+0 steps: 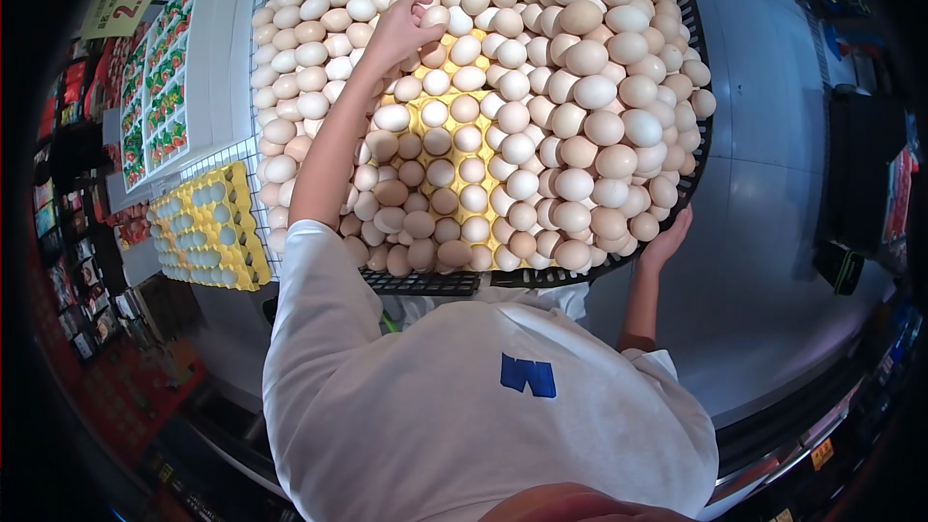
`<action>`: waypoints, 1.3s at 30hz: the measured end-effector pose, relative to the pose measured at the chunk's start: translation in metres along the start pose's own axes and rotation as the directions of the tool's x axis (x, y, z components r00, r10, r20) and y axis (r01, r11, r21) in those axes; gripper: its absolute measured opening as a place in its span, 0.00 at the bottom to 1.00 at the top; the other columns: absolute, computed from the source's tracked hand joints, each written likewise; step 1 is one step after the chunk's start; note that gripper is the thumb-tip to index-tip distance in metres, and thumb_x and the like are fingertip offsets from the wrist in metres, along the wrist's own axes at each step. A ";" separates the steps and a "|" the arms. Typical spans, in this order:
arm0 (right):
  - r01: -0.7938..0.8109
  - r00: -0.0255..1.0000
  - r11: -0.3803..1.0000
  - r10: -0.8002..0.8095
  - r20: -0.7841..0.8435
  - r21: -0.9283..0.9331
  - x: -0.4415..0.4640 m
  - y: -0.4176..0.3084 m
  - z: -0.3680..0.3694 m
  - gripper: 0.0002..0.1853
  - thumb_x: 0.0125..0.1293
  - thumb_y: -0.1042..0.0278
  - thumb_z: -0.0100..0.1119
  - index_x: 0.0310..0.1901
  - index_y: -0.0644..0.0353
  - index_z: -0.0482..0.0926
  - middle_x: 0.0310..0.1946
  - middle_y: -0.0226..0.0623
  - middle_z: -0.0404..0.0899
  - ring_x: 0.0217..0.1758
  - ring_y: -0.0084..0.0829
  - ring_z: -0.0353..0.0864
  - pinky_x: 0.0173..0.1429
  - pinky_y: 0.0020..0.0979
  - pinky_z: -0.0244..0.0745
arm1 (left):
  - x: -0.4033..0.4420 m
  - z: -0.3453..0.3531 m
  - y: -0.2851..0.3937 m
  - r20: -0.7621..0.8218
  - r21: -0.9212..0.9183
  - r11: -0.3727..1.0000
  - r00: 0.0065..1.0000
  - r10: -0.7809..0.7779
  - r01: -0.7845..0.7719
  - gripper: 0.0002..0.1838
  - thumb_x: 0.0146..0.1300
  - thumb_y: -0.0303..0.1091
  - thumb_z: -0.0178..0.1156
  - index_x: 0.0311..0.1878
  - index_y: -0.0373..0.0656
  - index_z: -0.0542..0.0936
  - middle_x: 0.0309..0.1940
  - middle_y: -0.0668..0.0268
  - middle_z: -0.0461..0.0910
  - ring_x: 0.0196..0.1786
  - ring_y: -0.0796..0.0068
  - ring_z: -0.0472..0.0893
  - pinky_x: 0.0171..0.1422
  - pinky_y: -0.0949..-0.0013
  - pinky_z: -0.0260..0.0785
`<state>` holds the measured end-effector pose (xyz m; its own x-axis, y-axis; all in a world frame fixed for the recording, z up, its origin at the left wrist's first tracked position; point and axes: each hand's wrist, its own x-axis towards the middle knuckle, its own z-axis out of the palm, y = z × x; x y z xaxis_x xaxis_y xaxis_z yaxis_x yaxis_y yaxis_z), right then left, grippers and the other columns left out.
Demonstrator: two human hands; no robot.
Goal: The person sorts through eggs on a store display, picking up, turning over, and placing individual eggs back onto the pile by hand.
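Note:
My left hand (408, 27) reaches over a large heap of eggs, thumb and fingers closed around a pale egg (437, 16) near the far part of the heap. Just below it, yellow egg trays (416, 116) show between rows of brown and cream eggs (439, 173). At the near right corner, my right hand (665, 240) grips the rim of the black basket (682, 201) that borders the eggs; some of its fingers are hidden. Loose eggs (594, 92) are piled several layers high on the right side.
To the left, a yellow tray (253, 232) of pale eggs stands beside a wire grid (217, 159). White boxes (208, 68) with red and green pictures are stacked behind it. A price sign (126, 0) reads 2.20. Grey floor (764, 135) lies on the right.

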<state>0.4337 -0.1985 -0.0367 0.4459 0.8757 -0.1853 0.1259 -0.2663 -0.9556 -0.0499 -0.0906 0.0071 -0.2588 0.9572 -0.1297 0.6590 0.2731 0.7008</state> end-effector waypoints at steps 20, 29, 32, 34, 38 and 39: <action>-0.021 0.999 1.000 0.020 -0.025 -0.009 -0.001 -0.001 0.000 0.26 0.77 0.54 0.37 0.63 0.69 0.67 0.60 0.44 0.69 0.63 0.37 0.68 0.67 0.36 0.60 | 0.009 0.065 0.015 -0.097 0.129 0.974 0.975 0.200 -0.186 0.24 0.52 0.41 0.69 0.50 0.38 0.78 0.44 0.57 0.80 0.45 0.67 0.80 0.52 0.66 0.75; 0.000 1.000 1.000 0.000 -0.009 0.004 0.005 0.012 -0.004 0.27 0.77 0.53 0.37 0.63 0.69 0.67 0.61 0.46 0.69 0.63 0.38 0.68 0.68 0.36 0.59 | -0.025 -0.012 0.005 -0.063 0.182 0.979 0.993 0.102 -0.089 0.15 0.64 0.38 0.58 0.47 0.37 0.80 0.43 0.54 0.82 0.43 0.60 0.82 0.52 0.62 0.74; 0.006 1.000 1.000 -0.006 -0.010 -0.023 0.003 0.009 -0.004 0.27 0.77 0.53 0.36 0.63 0.69 0.67 0.61 0.45 0.69 0.63 0.38 0.68 0.68 0.37 0.59 | -0.039 -0.044 -0.023 0.041 0.262 0.964 0.999 0.034 -0.044 0.16 0.63 0.37 0.58 0.48 0.36 0.80 0.45 0.56 0.82 0.45 0.61 0.82 0.51 0.62 0.73; -0.013 1.000 1.000 0.013 -0.014 -0.014 0.002 0.003 -0.001 0.26 0.77 0.54 0.36 0.63 0.69 0.67 0.60 0.45 0.69 0.64 0.38 0.68 0.69 0.37 0.59 | -0.048 -0.055 -0.027 0.101 0.238 0.971 0.995 0.007 -0.031 0.19 0.60 0.38 0.60 0.50 0.36 0.80 0.46 0.56 0.81 0.46 0.63 0.81 0.52 0.63 0.73; -0.003 1.000 0.999 0.002 0.028 0.034 -0.001 -0.005 0.001 0.25 0.77 0.55 0.36 0.63 0.69 0.67 0.60 0.44 0.70 0.64 0.38 0.67 0.69 0.36 0.58 | -0.062 -0.060 -0.012 0.164 0.303 0.947 0.985 0.057 -0.105 0.23 0.52 0.36 0.65 0.52 0.36 0.79 0.45 0.56 0.80 0.48 0.62 0.80 0.55 0.63 0.72; -0.001 1.000 1.000 0.001 0.024 0.026 0.000 -0.002 -0.001 0.25 0.77 0.55 0.36 0.63 0.69 0.67 0.60 0.44 0.70 0.64 0.38 0.67 0.69 0.36 0.58 | -0.061 -0.058 -0.015 0.168 0.295 0.949 0.984 0.058 -0.107 0.23 0.52 0.36 0.65 0.52 0.36 0.79 0.45 0.56 0.80 0.48 0.62 0.80 0.55 0.63 0.72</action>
<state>0.4338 -0.1983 -0.0344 0.4250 0.8848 -0.1912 0.1020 -0.2567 -0.9611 -0.0850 -0.1590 0.0454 -0.0974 0.9739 -0.2049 0.8619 0.1855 0.4719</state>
